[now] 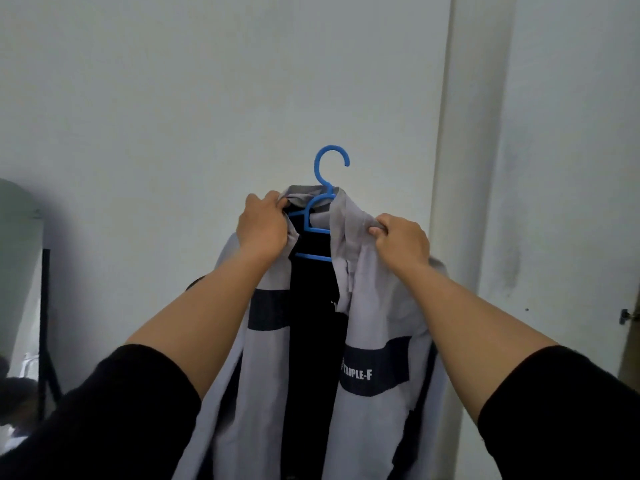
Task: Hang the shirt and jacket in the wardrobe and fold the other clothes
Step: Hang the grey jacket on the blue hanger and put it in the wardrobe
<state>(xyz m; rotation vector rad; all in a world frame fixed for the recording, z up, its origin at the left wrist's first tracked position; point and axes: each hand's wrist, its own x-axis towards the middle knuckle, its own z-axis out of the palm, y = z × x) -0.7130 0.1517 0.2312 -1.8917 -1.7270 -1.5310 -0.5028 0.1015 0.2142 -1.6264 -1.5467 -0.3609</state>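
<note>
A light grey jacket (pixel 377 306) with dark navy bands and the lettering "TRIPLE-F" hangs open in front of me, held up against a white wall. A blue plastic hanger (pixel 320 202) sits inside its collar, its hook sticking up free above the fabric. My left hand (pixel 263 226) grips the left side of the collar and shoulder. My right hand (pixel 401 240) pinches the fabric at the right shoulder. The jacket's dark lining shows down the middle. Its lower part runs out of view.
A white wall (pixel 173 98) fills the background, with a white vertical column (pixel 464 168) to the right. At the far left stand a mirror (pixel 17 271) and a black stand (pixel 45 323). A metal latch (pixel 625 317) shows at the right edge.
</note>
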